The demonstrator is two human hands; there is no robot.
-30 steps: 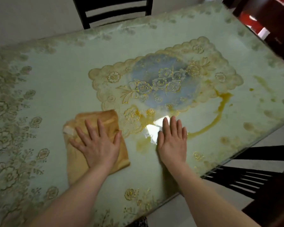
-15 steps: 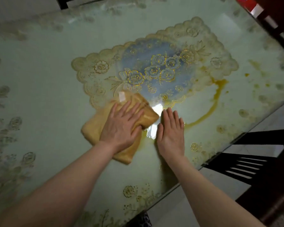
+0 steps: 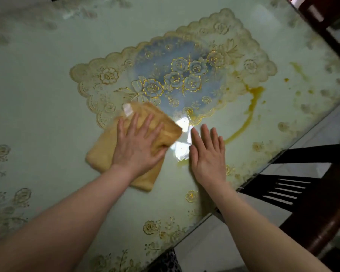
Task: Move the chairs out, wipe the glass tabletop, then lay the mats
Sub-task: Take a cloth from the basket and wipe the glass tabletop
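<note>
Pale green glass tabletop (image 3: 37,91) mid-wipe; left hand (image 3: 137,146) flat, fingers spread, pressing folded tan cloth (image 3: 110,154) near its centre; right hand (image 3: 208,154) flat, empty, bracing toward right edge; next likely: sweep cloth toward curved yellow spill streak (image 3: 247,118); mats not laid.

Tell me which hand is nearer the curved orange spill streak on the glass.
Right. The right hand lies flat beside the curved orange spill streak; the left hand presses the folded yellow cloth farther away.

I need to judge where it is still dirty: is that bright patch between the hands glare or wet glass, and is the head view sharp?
Head view: the white patch between left hand and right hand looks like reflected light on the glass tabletop; centre sharp, far edge and corners softly blurred, wide-angle bending.
</note>
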